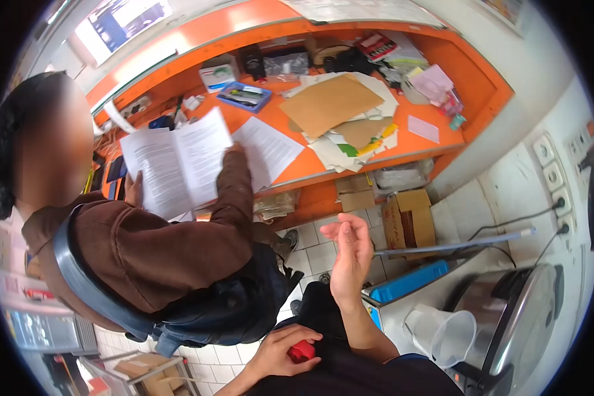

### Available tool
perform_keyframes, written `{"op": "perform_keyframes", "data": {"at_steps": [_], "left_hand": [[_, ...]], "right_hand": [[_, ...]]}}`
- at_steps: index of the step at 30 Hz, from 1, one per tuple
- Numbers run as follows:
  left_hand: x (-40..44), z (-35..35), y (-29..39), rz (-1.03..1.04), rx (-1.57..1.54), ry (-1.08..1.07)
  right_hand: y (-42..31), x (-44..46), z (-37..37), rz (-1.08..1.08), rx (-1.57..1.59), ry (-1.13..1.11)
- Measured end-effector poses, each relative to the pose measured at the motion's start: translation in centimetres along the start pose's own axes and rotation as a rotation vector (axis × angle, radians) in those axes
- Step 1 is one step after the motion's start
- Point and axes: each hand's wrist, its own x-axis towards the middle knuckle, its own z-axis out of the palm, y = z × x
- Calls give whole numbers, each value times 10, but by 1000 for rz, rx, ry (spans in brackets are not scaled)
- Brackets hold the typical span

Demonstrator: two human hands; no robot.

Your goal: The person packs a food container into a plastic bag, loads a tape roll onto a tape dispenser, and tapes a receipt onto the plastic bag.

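My left hand [280, 351] is low in front of my dark clothing, its fingers curled round a small red object [301, 352]. The hand covers part of that object, so its kind is unclear. My right hand [351, 259] is raised above the floor, fingers loosely bent and apart, with nothing in it. It is nearest to a cardboard box [410, 221] beyond it. On the left, a person in a brown hoodie [158, 257] holds open a stapled-looking set of printed pages [178, 162] over the orange desk [452, 135].
Brown envelopes [340, 102] and loose papers are piled on the desk beside a blue tray [244, 97] of pens. The person's dark backpack [231, 297] is close on my left. At right are a clear plastic pitcher [452, 336], a steel cooker [508, 310] and wall sockets [553, 175] with cords.
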Motion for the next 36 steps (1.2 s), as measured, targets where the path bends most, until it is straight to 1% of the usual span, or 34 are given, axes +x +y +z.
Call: {"op": "perform_keyframes", "data": {"at_steps": [1, 3, 4, 5, 7, 9, 10, 11, 12, 13, 15, 17, 18, 19, 21, 22, 24, 26, 27, 28, 29, 30, 31, 32, 33, 34, 35, 36], "left_hand": [[0, 2, 3, -6, 18, -23], [5, 5, 9, 21, 35, 46], [6, 6, 13, 4, 19, 17], [7, 5, 16, -13, 6, -10], [9, 2, 20, -25, 29, 78], [2, 5, 18, -85, -4, 112], [0, 7, 19, -91, 13, 191], [-6, 10, 21, -90, 35, 214], [-13, 14, 24, -93, 55, 236], [-21, 16, 27, -104, 67, 317], [-38, 21, 31, -13, 62, 419], [-66, 29, 29, -18, 96, 523], [-82, 34, 26, 23, 86, 572], [-101, 36, 22, 65, 77, 611], [-138, 40, 24, 73, 88, 671], [-158, 45, 27, 101, 110, 745], [-201, 52, 21, 145, 113, 872], [-255, 52, 9, 126, 56, 897], [-277, 53, 9, 99, 15, 933], [-302, 53, 11, -9, 73, 963], [-329, 50, 17, -109, 85, 1049], [-356, 50, 23, -215, 95, 1130], [-382, 55, 15, -271, 92, 1336], [-411, 58, 4, -375, -9, 1470], [-434, 56, -2, -442, -237, 1606], [-455, 47, -16, -563, -68, 1683], [-466, 32, -37, -503, -33, 1720], [-471, 10, -51, -413, -36, 1674]], "right_hand": [[0, 3, 4, 10, 5, -28], [1, 15, 10, -24, 47, -20], [0, 22, 15, -24, 61, 1], [-3, 28, 21, -12, 77, -41], [-13, 37, 35, -113, 169, -14], [-29, 39, 49, -215, 209, -9], [-40, 37, 58, -255, 216, 7], [-50, 31, 65, -289, 221, 23], [-58, 24, 71, -346, 284, -45], [-64, 15, 77, -401, 355, -111], [-73, -7, 82, -524, 437, -287], [-81, -42, 88, -498, 598, -449], [-85, -64, 98, -501, 676, -439], [-89, -85, 109, -486, 708, -486], [-98, -131, 128, -599, 700, -684], [-91, -153, 131, -542, 742, -773], [-64, -200, 142, -523, 696, -786], [-55, -250, 155, -498, 578, -797], [-52, -274, 162, -429, 610, -868], [-49, -303, 179, -406, 613, -949], [-43, -328, 191, -375, 619, -1020], [-12, -342, 188, -240, 589, -1081], [7, -353, 222, -188, 595, -1479], [-5, -408, 241, -73, 181, -1274], [3, -431, 285, 126, 271, -1459], [0, -453, 334, 179, 182, -1579], [9, -467, 387, 99, 31, -1634], [23, -471, 426, 130, 70, -1626]]}}
